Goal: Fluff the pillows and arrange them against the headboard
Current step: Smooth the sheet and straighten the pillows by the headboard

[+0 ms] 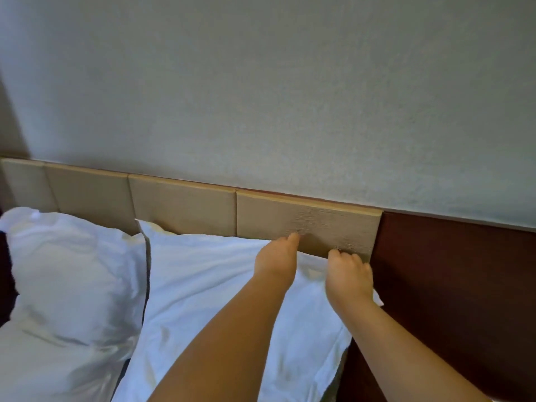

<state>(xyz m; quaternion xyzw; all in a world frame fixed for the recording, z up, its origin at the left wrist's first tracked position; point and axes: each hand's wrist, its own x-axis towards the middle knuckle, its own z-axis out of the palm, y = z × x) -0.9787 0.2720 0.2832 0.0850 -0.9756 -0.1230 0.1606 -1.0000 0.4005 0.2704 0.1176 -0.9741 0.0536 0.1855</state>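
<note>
Both pillows lie at the foot of the headboard (185, 204), and the work is on the right pillow (208, 285). Its top edge runs along the base of the headboard's two right-hand panels, and its far corner reaches about to where the headboard ends. The left pillow (66, 271) sits below the headboard's left panels, plump and creased, touching or nearly touching its neighbour. It looks already set.

The hands are close together at the headboard's right end, on the right pillow's top edge. The right hand (349, 271) has its fingers curled over that edge, knuckles up, with the cloth bunched under them. This is a grip for tugging the corner up and square against the headboard. The left hand (277, 259) is just beside it, one fingertip against the headboard. Its other fingers are hidden behind the hand, so I cannot tell whether it pinches the cloth or only presses it down.

Holding the far edge rather than the middle makes sense, since the filling can be drawn toward the headboard and the slack corner pulled out. The job seems near its end — what remains is likely seating this corner flush.

To the right of the headboard is a dark wood panel (449, 271), and above it a pale textured wall (261, 82).
</note>
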